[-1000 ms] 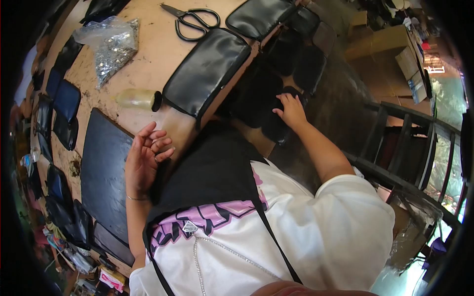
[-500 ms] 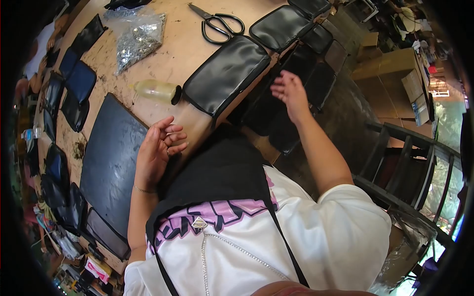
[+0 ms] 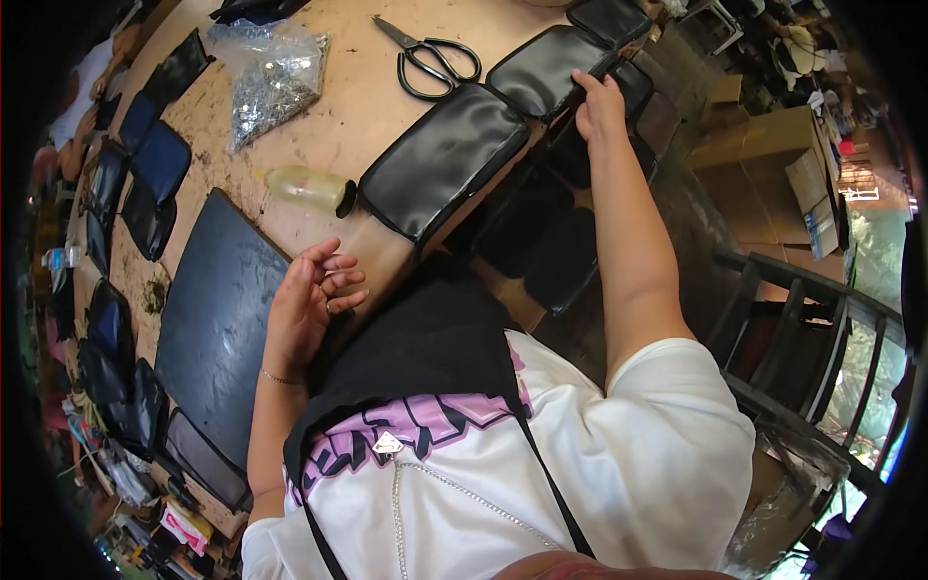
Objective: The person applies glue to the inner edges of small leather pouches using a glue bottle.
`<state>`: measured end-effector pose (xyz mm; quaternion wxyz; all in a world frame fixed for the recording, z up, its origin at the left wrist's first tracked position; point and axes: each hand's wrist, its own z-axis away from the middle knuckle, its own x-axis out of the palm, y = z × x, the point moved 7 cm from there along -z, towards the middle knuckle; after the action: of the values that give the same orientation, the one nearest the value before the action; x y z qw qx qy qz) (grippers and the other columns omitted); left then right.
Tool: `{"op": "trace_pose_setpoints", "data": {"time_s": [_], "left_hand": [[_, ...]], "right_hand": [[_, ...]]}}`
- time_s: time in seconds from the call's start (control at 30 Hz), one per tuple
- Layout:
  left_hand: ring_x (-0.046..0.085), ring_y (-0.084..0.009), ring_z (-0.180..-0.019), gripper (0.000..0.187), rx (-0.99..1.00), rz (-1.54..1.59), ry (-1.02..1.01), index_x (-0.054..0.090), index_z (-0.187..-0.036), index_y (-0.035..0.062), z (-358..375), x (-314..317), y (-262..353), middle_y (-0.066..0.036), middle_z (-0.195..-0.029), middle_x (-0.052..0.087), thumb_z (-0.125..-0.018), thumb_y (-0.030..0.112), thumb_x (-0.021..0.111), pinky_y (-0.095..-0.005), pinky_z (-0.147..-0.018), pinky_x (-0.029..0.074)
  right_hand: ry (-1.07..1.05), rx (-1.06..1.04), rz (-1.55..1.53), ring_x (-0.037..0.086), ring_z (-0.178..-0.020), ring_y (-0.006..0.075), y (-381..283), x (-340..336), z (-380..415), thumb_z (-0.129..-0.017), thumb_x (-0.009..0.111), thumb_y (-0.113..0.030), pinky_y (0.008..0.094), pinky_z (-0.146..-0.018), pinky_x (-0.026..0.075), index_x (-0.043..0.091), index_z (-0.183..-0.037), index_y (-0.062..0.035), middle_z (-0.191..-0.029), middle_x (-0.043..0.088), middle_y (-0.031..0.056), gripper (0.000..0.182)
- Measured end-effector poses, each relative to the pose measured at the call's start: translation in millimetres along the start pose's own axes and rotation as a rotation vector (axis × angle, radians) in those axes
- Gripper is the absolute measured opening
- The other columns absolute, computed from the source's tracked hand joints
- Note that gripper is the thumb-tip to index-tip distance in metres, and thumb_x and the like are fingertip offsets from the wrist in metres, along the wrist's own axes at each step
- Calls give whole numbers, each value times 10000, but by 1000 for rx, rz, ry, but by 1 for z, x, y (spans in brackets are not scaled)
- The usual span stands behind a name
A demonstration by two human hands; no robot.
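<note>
My left hand [image 3: 311, 295] hovers by the table's front edge, palm turned inward, with loosely curled fingers apart and nothing in them. At the far right, my right hand [image 3: 601, 108] reaches to the edge of a glossy black pouch [image 3: 543, 70], one finger stretched over its side; the hand is open. Nearer to me lies a larger black pouch [image 3: 443, 159], and beyond the reached one a third black pouch [image 3: 607, 19]. All three form a row along the table edge. A yellowish bottle with a black cap [image 3: 304, 188] lies beside the nearest pouch.
Black-handled scissors [image 3: 430, 68] and a plastic bag of small metal pieces [image 3: 280, 82] lie on the table [image 3: 353, 63]. A dark flat board [image 3: 217, 309] is left of me. More dark pouches [image 3: 159, 159] line the left side. Cardboard boxes [image 3: 759, 164] stand right.
My right hand has moved away from me, from above the dark pieces beside the table to the second pouch's edge. My left hand has barely shifted.
</note>
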<state>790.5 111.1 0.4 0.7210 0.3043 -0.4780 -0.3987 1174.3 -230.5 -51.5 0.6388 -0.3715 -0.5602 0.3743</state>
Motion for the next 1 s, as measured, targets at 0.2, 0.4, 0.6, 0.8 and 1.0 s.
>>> {"op": "trace_pose_setpoints", "data": {"time_s": [0.2,0.4,0.6,0.8,1.0], "left_hand": [[615,-240,-1120,556,-82,-45,-46,443,-1413,35,-3,11,10,-122,-1255,590,-1034,441,464,-395,-917,555],[588,-228,-1172,582,22,-243,-208,472,-1411,52,-15,44,54,-103,-1273,600,-1004,465,517,-399,-983,484],[587,-221,-1180,555,85,-345,-245,485,-1409,46,-12,58,71,-103,-1259,617,-1017,438,510,-391,-1004,462],[588,-213,-1177,512,60,-355,-198,509,-1393,51,-8,48,61,-100,-1257,618,-1023,404,513,-378,-1005,461],[595,-206,-1162,407,238,-439,-165,512,-1390,43,-12,56,78,-105,-1226,632,-1037,247,502,-363,-993,461]], "right_hand": [[-103,-308,101,574,-1104,201,-63,51,58,-900,644,26,339,-993,470,347,-1371,3,-1265,534,134,558],[-242,-436,142,565,-1139,188,-98,98,100,-909,633,39,342,-1028,449,371,-1375,-16,-1227,559,117,537],[-307,-403,84,576,-1115,180,-110,121,116,-907,646,34,345,-1012,467,380,-1370,-41,-1205,568,105,539],[-309,-380,106,573,-1122,181,-113,128,134,-908,654,24,343,-988,487,382,-1369,-43,-1207,568,105,539],[-402,-541,413,612,-1000,139,-95,142,180,-917,672,-26,277,-824,532,494,-1290,-27,-1124,624,77,413]]}}
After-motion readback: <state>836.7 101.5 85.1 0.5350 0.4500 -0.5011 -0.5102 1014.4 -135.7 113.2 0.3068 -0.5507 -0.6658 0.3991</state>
